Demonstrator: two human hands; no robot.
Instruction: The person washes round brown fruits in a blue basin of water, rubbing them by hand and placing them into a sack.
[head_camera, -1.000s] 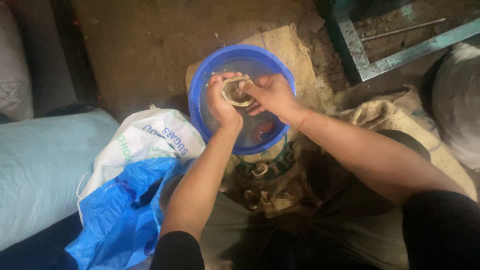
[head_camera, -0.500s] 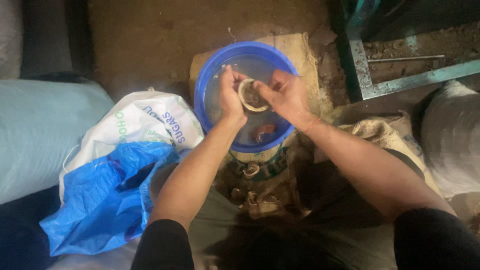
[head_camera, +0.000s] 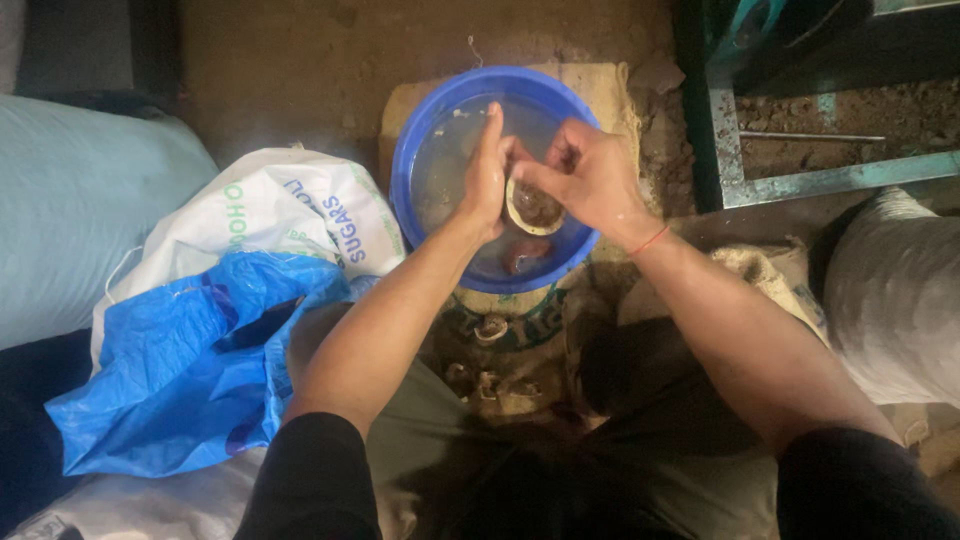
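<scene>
Beneath both hands sits a blue basin of murky water on burlap sacking. Left of the forearms lie a white sack and blue bag. Right hand and left hand together grip a small round shell-like piece above the water.

Over a blue basin of water, the left hand and right hand together grip a small round shell-like object. At eight o'clock lie a white sack and blue plastic bag.
</scene>
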